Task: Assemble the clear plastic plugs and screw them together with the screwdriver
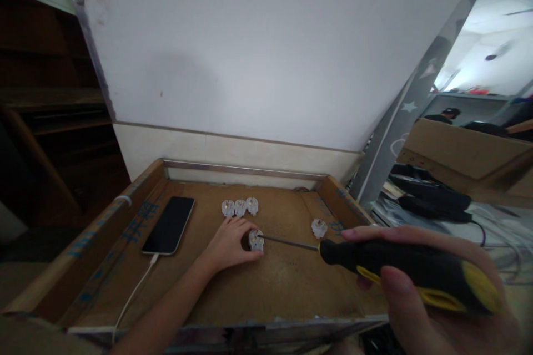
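My left hand point(234, 242) rests on the cardboard-lined surface and pinches a small clear plastic part point(256, 241) with metal bits between thumb and fingers. In my right hand point(437, 294) is a black and yellow screwdriver point(400, 266), its handle close to the camera. The shaft points left, and its tip meets the top of the pinched part. Just beyond my left hand, three similar clear parts point(240, 207) sit side by side in a row. Another clear part point(318, 228) lies apart, to the right.
A smartphone point(170, 226) with a white cable point(135, 294) lies on the left. Raised cardboard-covered edges point(95, 233) bound the work surface, with a white wall point(250, 55) behind. At right are a cardboard box point(466, 155), black bags point(433, 194) and a person point(444, 116) farther off.
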Available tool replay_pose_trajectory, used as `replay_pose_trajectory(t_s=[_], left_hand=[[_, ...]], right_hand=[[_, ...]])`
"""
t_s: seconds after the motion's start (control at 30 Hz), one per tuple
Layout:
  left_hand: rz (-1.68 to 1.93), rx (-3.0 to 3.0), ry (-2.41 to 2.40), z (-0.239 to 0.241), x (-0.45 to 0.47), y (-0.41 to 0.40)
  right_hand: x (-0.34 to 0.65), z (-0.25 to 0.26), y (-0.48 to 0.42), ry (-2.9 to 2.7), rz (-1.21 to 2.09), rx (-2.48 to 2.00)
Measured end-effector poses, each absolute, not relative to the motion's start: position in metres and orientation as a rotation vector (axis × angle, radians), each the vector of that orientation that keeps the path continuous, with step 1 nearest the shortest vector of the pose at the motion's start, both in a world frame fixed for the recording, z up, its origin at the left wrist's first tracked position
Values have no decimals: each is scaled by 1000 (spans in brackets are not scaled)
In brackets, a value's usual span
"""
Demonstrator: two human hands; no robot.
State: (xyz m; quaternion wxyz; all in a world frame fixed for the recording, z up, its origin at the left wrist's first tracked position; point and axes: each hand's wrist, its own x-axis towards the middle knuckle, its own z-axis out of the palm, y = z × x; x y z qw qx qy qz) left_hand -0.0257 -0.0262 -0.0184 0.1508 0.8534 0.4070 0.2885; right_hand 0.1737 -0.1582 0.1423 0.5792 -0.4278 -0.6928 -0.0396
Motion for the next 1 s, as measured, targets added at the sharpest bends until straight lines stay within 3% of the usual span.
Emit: replay_pose_trajectory(t_s=[1.0], left_hand=[[832,2436,1157,-15,-25,-28]], right_hand=[[177,141,-153,-1658,-149,-891]])
